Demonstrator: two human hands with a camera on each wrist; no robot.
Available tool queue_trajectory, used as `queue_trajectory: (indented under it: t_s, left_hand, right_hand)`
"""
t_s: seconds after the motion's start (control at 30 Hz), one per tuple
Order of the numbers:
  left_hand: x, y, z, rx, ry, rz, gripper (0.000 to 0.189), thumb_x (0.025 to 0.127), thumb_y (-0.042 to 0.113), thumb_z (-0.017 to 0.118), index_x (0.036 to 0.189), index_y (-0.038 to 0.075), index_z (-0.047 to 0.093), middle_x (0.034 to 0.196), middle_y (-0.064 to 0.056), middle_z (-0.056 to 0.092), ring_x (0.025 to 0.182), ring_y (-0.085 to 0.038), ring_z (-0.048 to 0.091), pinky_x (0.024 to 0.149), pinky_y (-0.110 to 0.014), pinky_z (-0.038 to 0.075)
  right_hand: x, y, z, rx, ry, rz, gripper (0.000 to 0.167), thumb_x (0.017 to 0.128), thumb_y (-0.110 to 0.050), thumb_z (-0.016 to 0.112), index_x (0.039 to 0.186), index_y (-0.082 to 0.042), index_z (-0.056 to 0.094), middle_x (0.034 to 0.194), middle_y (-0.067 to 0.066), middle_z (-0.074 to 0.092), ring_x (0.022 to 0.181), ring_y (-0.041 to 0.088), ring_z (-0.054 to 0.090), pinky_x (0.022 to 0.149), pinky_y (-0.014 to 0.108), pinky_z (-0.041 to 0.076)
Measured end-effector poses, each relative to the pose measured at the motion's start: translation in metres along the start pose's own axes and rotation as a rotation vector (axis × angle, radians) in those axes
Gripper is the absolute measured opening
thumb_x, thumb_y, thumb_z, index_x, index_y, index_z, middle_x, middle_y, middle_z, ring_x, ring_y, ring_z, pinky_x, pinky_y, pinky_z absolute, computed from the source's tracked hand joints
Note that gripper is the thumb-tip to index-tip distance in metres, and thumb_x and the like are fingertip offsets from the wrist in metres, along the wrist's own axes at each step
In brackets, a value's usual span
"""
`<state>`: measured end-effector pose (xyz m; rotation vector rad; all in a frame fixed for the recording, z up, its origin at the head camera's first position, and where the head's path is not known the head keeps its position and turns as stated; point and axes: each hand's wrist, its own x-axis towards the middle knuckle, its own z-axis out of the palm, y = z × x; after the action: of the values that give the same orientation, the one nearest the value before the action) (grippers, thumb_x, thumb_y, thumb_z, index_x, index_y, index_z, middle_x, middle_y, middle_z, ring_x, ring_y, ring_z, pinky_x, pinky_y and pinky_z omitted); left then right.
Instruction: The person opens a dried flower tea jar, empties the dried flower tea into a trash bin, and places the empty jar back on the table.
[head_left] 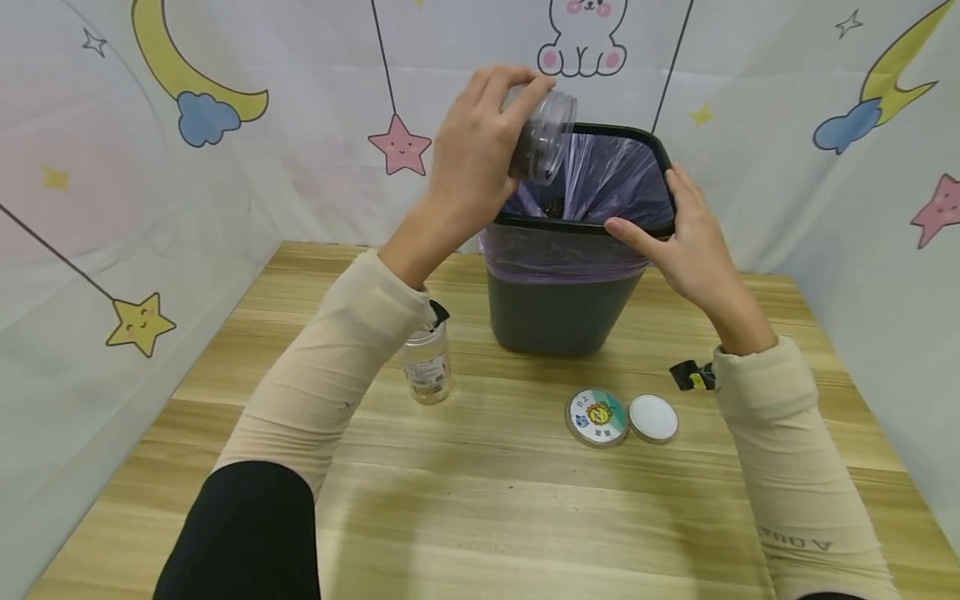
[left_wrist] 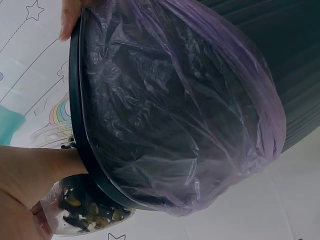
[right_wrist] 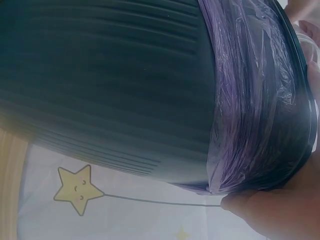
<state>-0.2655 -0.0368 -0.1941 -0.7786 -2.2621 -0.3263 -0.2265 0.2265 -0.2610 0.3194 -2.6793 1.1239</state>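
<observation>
My left hand (head_left: 483, 137) grips a clear plastic jar (head_left: 553, 133), tilted with its mouth over the trash bin (head_left: 555, 308). Dark and brownish bits show inside the jar (left_wrist: 90, 207) in the left wrist view; what they are I cannot tell. The grey bin has a black rim and a purple plastic bag (head_left: 622, 179) lining it, folded down over the outside. Some dark bits lie in the bag. With its thumb on the near edge and fingers on the right side, my right hand (head_left: 693, 237) holds the rim; the right wrist view shows the thumb (right_wrist: 245, 202) against it.
Another clear jar (head_left: 427, 367) with a label stands on the wooden table (head_left: 465, 517), left of the bin, partly behind my left sleeve. Two round lids, one printed with a sunflower (head_left: 597, 417) and one white (head_left: 653, 417), lie in front of the bin. Patterned cloth (head_left: 315, 167) hangs around the table.
</observation>
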Motion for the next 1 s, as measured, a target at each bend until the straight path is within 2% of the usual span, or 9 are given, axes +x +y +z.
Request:
queue_trajectory:
  t_s: [0.1, 0.33, 0.6, 0.8, 1.0]
  left_hand:
    - [-0.001, -0.001, 0.0005, 0.002, -0.005, -0.004, 0.082, 0.072, -0.016, 0.068, 0.147, 0.014, 0.05, 0.143, -0.007, 0.048, 0.137, -0.021, 0.037, 0.113, -0.025, 0.028]
    - [-0.0038, -0.0027, 0.0011, 0.005, -0.006, -0.002, 0.08, 0.074, -0.014, 0.07, 0.147, 0.013, 0.05, 0.143, -0.007, 0.047, 0.137, -0.022, 0.037, 0.114, -0.025, 0.026]
    - [-0.004, -0.0002, 0.0001, 0.025, 0.018, 0.012, 0.079, 0.073, -0.017, 0.068, 0.145, 0.013, 0.053, 0.142, -0.007, 0.049, 0.136, -0.022, 0.039, 0.113, -0.026, 0.029]
    - [-0.0057, 0.0043, -0.0024, 0.071, 0.025, 0.048, 0.073, 0.078, -0.015, 0.067, 0.144, 0.011, 0.053, 0.142, -0.01, 0.049, 0.136, -0.024, 0.039, 0.115, -0.026, 0.026]
    - [-0.004, 0.0063, -0.0008, 0.123, 0.05, 0.064, 0.057, 0.089, -0.014, 0.056, 0.141, 0.01, 0.057, 0.138, -0.011, 0.053, 0.133, -0.025, 0.043, 0.115, -0.026, 0.026]
  right_hand:
    - [-0.0004, -0.0008, 0.0, -0.002, -0.004, 0.001, 0.101, 0.091, -0.058, 0.063, 0.161, -0.013, 0.005, 0.166, 0.0, -0.002, 0.15, 0.019, -0.001, 0.12, 0.052, 0.006]
    - [-0.0016, -0.0015, 0.0005, 0.003, -0.004, -0.001, 0.101, 0.091, -0.058, 0.063, 0.161, -0.012, 0.006, 0.166, 0.0, -0.002, 0.15, 0.02, -0.001, 0.12, 0.052, 0.006]
    - [-0.0018, -0.0009, 0.0014, 0.005, -0.008, 0.001, 0.101, 0.091, -0.058, 0.063, 0.161, -0.012, 0.006, 0.166, 0.0, -0.002, 0.15, 0.02, -0.001, 0.119, 0.053, 0.007]
    - [-0.0012, -0.0003, 0.0009, 0.005, -0.006, -0.001, 0.101, 0.091, -0.058, 0.063, 0.161, -0.013, 0.006, 0.166, -0.001, -0.002, 0.15, 0.02, -0.001, 0.119, 0.053, 0.007]
    - [-0.0006, -0.0009, -0.0007, 0.001, -0.007, 0.004, 0.101, 0.091, -0.058, 0.062, 0.161, -0.013, 0.006, 0.166, -0.001, -0.003, 0.15, 0.021, -0.001, 0.119, 0.054, 0.007]
